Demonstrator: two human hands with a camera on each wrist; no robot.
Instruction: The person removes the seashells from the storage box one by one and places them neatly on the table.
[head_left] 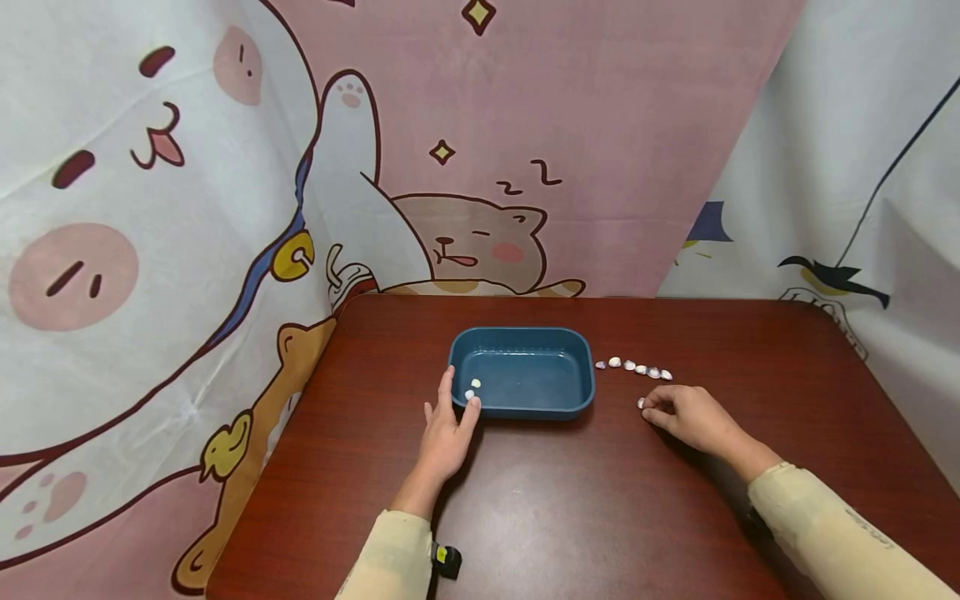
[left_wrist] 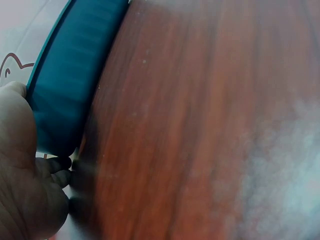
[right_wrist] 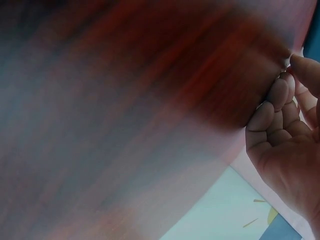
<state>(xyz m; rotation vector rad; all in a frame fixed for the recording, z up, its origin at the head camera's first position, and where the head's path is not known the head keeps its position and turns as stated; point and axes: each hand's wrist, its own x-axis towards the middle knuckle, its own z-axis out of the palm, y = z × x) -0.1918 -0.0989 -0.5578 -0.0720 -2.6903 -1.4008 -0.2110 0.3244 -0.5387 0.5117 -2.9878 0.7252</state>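
A deep blue rectangular plastic tray [head_left: 525, 412] sits on the table. Around its near left corner, my left hand [head_left: 444, 437] holds the tray, thumb at the front rim and fingers along the left side. Inside, close to that thumb, lie a whitish piece [head_left: 469, 394] and a yellowish piece [head_left: 476, 383]. Right of the tray, my right hand [head_left: 693, 417] pinches a small pale shell-like piece [head_left: 641, 403] between thumb and forefinger, low over the table. Beyond that hand runs a row of several similar pieces [head_left: 641, 370]; their exact kind is too small to tell.
The reddish-brown wooden table [head_left: 555, 508] has its far edge against a cartoon-printed cloth [head_left: 600, 150]. A black wrist strap device [head_left: 447, 562] is at the left sleeve. The row's left end lies close to the tray's right side.
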